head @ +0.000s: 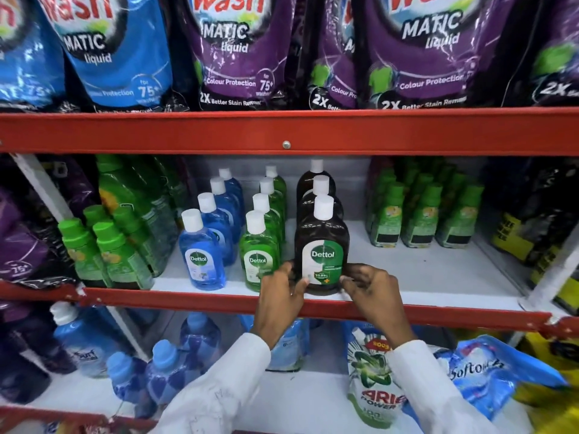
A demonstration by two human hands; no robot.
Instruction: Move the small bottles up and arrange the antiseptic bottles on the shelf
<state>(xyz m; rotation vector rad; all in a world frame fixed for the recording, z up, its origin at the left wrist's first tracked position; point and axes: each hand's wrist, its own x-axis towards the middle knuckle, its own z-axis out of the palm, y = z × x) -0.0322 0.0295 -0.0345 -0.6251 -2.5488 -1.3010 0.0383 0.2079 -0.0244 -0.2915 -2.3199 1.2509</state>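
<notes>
A brown antiseptic bottle (322, 242) with a white cap and a green-white label stands upright at the front edge of the middle shelf (438, 277). My left hand (280, 297) grips its lower left side and my right hand (371, 291) grips its lower right side. Two more brown bottles (316, 191) line up behind it. To its left runs a row of several green bottles (258, 245), then a row of several blue bottles (202, 245), all upright with white caps.
Small green-capped bottles (103, 249) crowd the shelf's left end and more of them (423, 214) stand at the right rear. Detergent pouches (241, 48) fill the shelf above. Blue bottles (175, 364) and refill pouches (374, 380) lie on the shelf below.
</notes>
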